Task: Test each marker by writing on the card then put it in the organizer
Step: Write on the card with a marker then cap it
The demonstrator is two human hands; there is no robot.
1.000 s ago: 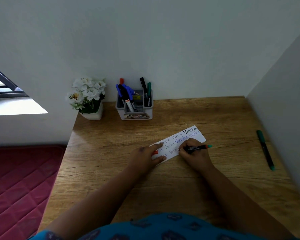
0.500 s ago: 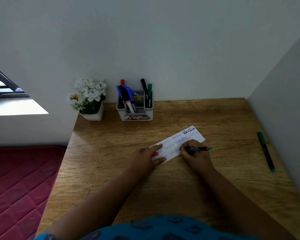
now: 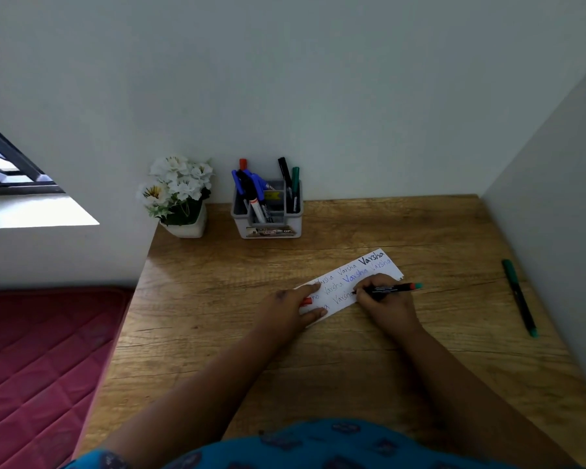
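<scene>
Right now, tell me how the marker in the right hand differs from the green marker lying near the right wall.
The marker in the right hand is gripped and tilted, tip on the card; the green marker lies flat on the desk, untouched. The held one is uncapped, with a red band and teal end; the green marker shows a green cap and teal tip end. Both have dark slim barrels and sit outside the organizer.

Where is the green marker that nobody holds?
In the head view, the green marker lies on the desk at far right, near the side wall, apart from the card.
</scene>
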